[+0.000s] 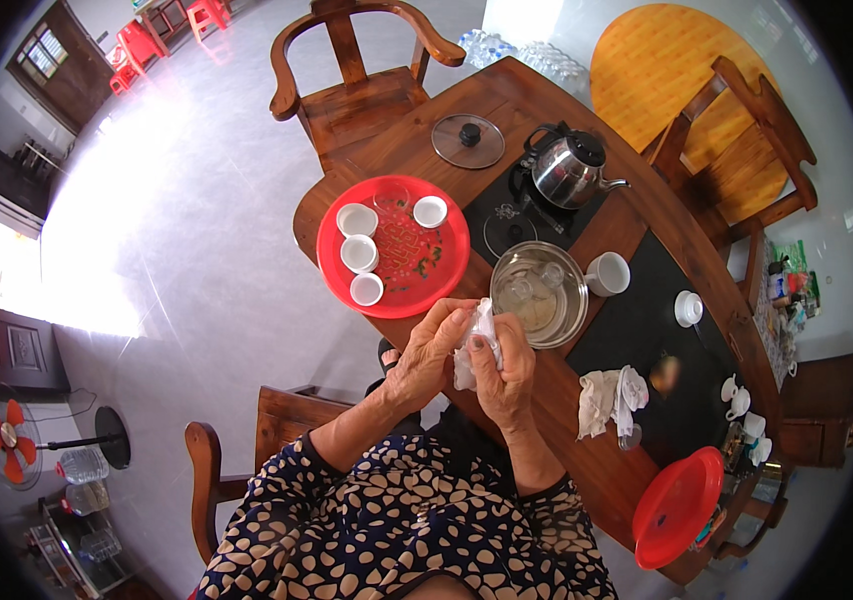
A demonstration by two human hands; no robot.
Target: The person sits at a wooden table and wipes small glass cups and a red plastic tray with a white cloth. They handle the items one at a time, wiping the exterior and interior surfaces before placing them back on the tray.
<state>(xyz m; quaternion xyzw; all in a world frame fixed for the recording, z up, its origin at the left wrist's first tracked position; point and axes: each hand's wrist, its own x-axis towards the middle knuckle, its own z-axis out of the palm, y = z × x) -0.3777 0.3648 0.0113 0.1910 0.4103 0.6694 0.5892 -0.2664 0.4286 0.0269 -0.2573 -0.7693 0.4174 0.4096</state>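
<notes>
Close in front of me, at the near edge of the wooden tea table, my left hand (421, 364) and my right hand (508, 388) are both closed on a crumpled white cloth (465, 368). Whether something small is wrapped inside it, I cannot tell. Just beyond my fingers stands a round steel pot (581, 327) with water and several small clear glass cups (551, 275) in it. To the left, a red round tray (444, 270) bears several small white cups (367, 289) and a clear glass dish (391, 197). A white mug (609, 273) stands right of the pot.
A steel kettle (567, 172) sits on the cooktop behind the pot, near a glass lid (468, 142). Rightward lie folded cloths (599, 402), a white lidded bowl (689, 309) and a red basin (682, 510). Wooden chairs (362, 105) surround the table; a fan (9, 437) stands far left.
</notes>
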